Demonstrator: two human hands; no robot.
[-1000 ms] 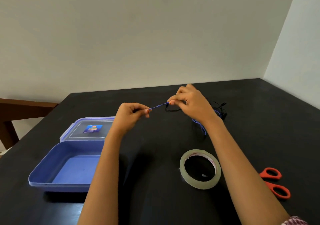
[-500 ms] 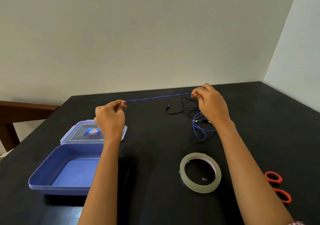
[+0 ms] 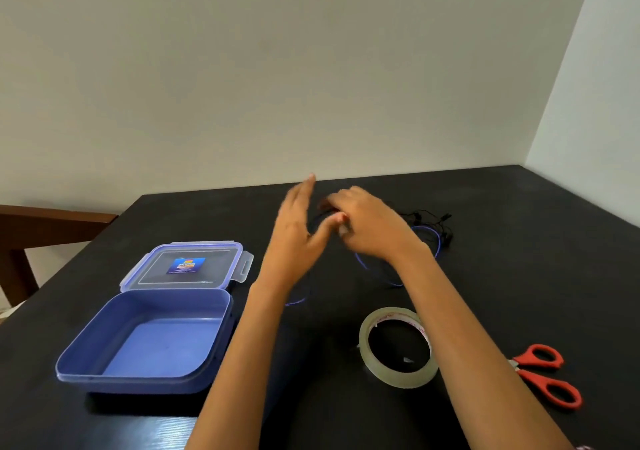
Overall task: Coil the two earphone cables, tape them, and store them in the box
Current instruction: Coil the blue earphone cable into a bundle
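Since half a second ago the hands have closed in from their wide spread, so the blue earphone cable [image 3: 439, 242] no longer runs taut between them and lies in loose loops on the counter [image 3: 519, 294], beside the black earphone cable [image 3: 429, 217]. The left hand [image 3: 294, 238] holds its fingers straight and released, while the right hand [image 3: 370, 228] has its fingers curled at the left thumb; blur hides what they grasp. The open box [image 3: 131, 380] sits well left, with a tape roll [image 3: 398, 378] and scissors [image 3: 533, 378] nearer.

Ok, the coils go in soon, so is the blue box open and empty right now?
Open and empty: the lid lies flat behind the box, and only bare blue floor shows inside.
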